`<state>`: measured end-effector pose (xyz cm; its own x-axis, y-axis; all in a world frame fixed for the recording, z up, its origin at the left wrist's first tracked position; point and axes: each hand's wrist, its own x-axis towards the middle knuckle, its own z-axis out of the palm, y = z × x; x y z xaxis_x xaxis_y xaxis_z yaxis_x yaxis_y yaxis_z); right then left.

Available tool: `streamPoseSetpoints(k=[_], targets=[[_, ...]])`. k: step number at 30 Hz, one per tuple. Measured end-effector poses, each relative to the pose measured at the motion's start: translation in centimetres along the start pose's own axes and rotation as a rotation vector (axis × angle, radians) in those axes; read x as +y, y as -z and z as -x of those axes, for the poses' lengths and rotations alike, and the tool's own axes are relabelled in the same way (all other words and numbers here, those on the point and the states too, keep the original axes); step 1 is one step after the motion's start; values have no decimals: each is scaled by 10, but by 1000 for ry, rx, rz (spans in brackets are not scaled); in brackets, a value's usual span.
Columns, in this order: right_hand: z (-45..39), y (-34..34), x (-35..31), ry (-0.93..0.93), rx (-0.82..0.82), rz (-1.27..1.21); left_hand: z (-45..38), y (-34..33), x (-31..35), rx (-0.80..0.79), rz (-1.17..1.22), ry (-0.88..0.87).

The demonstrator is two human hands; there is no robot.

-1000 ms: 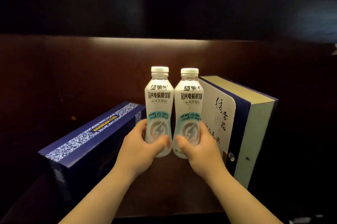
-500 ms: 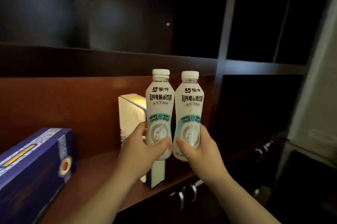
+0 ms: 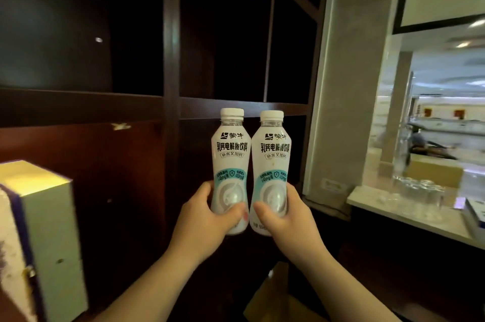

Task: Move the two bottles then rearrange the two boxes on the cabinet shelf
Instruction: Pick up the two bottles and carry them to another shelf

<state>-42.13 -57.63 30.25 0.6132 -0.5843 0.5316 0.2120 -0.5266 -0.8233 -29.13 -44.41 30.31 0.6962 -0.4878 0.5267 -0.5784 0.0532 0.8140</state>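
I hold two white drink bottles with teal labels upright and side by side in front of me. My left hand [image 3: 207, 219] grips the left bottle [image 3: 231, 161] at its lower half. My right hand [image 3: 284, 219] grips the right bottle [image 3: 273, 164] the same way. Both bottles are off the shelf, in front of a dark cabinet compartment. The cream and blue upright box [image 3: 44, 232] stands at the far left edge of view on the lit shelf. The blue patterned box is out of view.
The dark wooden cabinet [image 3: 170, 101] has several open compartments split by an upright post. To the right are a pale pillar [image 3: 349, 85] and a light counter [image 3: 409, 214] carrying glasses [image 3: 420, 188]. A cardboard piece [image 3: 275, 298] lies low between my arms.
My view has swung to the right and both bottles came with it, away from the shelf. The upright box slid to the left edge and the blue patterned box left the view.
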Motion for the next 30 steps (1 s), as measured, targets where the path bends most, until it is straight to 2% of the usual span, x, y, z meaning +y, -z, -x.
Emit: streamPoseSetpoints(k=[6, 11, 30], targets=[[-49, 72, 53, -15, -6, 27, -36, -93, 0, -12, 24, 13], [-94, 94, 94, -25, -34, 14, -73, -138, -18, -21, 14, 30], [-333, 36, 325, -125, -190, -16, -292, -242, -221, 29, -49, 155]])
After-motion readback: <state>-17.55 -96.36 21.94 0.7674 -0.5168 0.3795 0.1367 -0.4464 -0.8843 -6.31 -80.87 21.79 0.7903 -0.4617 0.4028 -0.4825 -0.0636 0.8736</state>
